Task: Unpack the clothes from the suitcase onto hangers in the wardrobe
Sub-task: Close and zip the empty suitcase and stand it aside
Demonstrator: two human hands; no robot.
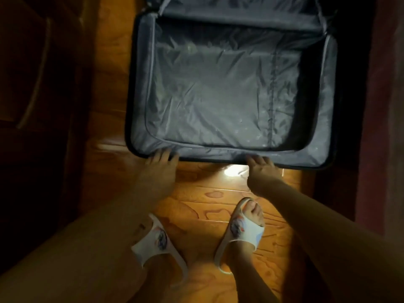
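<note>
An open suitcase (140,88) lies on the wooden floor, its lid folded back at the top of the view. The crinkled grey lining is bare; no clothes show inside it. My left hand (158,166) holds the near rim toward its left corner, fingers hooked over the edge. At the middle of that same rim my right hand (261,167) grips too, its fingers over the edge. No hangers are in view.
A dark wooden panel (32,84), perhaps a wardrobe door, fills the left side. A dark red surface (382,106) runs down the right. My feet in white slippers (244,228) stand on the glossy floor (196,193) just short of the suitcase.
</note>
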